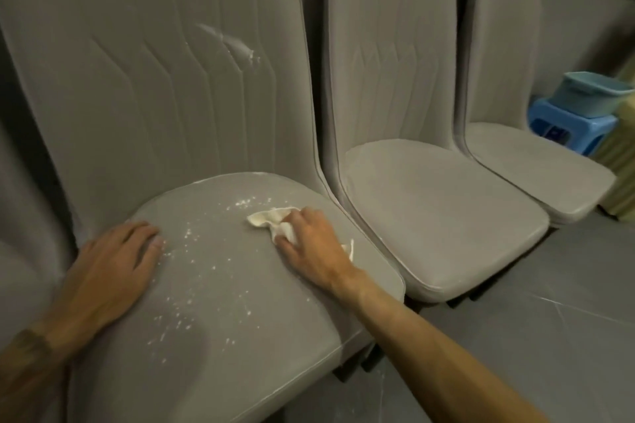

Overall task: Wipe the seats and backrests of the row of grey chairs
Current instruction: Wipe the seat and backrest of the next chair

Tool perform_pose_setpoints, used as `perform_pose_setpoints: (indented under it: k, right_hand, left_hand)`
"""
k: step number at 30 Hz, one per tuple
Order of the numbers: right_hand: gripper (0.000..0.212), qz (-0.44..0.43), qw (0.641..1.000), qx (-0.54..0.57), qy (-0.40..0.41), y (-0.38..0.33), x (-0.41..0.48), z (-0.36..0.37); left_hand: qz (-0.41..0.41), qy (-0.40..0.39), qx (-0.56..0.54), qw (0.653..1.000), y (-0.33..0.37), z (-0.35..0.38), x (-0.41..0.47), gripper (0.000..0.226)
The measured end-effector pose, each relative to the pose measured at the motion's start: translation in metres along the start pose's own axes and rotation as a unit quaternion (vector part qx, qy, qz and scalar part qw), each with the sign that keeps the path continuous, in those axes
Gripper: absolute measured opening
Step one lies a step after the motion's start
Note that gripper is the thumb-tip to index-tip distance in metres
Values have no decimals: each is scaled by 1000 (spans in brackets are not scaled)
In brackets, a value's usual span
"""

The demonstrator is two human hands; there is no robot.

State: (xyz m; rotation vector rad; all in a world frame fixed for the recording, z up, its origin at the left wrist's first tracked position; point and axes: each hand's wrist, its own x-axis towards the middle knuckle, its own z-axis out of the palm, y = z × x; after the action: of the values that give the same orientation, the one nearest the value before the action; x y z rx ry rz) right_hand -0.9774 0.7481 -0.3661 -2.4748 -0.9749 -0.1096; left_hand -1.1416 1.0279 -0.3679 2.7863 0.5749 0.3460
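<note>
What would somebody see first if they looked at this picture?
Probably the white specks scattered across the seat of the nearest grey chair, where the right hand holds a crumpled white cloth and the left hand rests flat near the seat's left edge. Next, the white smear high on that chair's backrest. Far right, a blue stool carries a teal tub.

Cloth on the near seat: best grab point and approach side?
Probably the crumpled, raised folds at the free end of the cloth, pinched from above, coming in from the left. The rest lies under the right hand, and the flat seat leaves no edge to slide under.
</note>
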Motion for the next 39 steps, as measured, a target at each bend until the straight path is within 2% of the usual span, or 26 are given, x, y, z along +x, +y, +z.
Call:
perform_pose_setpoints:
  k: [3,7,13,19,23,25,29,32,36,39]
  right_hand:
    - [35,57,997,-34,36,15,10,-7]
    - [38,161,983,-46,82,22,29,-5]
    - [45,48,999,-14,21,1,39,16]
    - [39,100,992,-32,64,22,84,15]
    - [34,-7,1000,18,-1,-7,92,39]
    - [30,-26,999,24,-16,2,94,37]
    - [34,54,997,-43,37,32,109,24]
    - [36,94,993,-44,48,14,120,33]
    - [31,-32,999,15,-32,-25,109,46]
    - [29,-52,998,0,-41,-8,98,36]
  left_hand:
    - [22,16,-4,1000,3,2,-1,59]
    - [8,49,-22,999,5,3,-7,51]
    - [3,69,-23,997,0,10,-6,48]
    - [1,62,9,998,-3,15,0,51]
    - [-9,63,5,998,2,14,0,49]
    - [-16,60,7,998,3,13,-2,49]
    - [-14,61,11,998,3,13,-3,47]
    - [-9,76,11,997,3,13,-4,45]
    - [-12,74,6,997,-1,14,-6,47]
    - [-11,70,6,997,-3,15,-5,49]
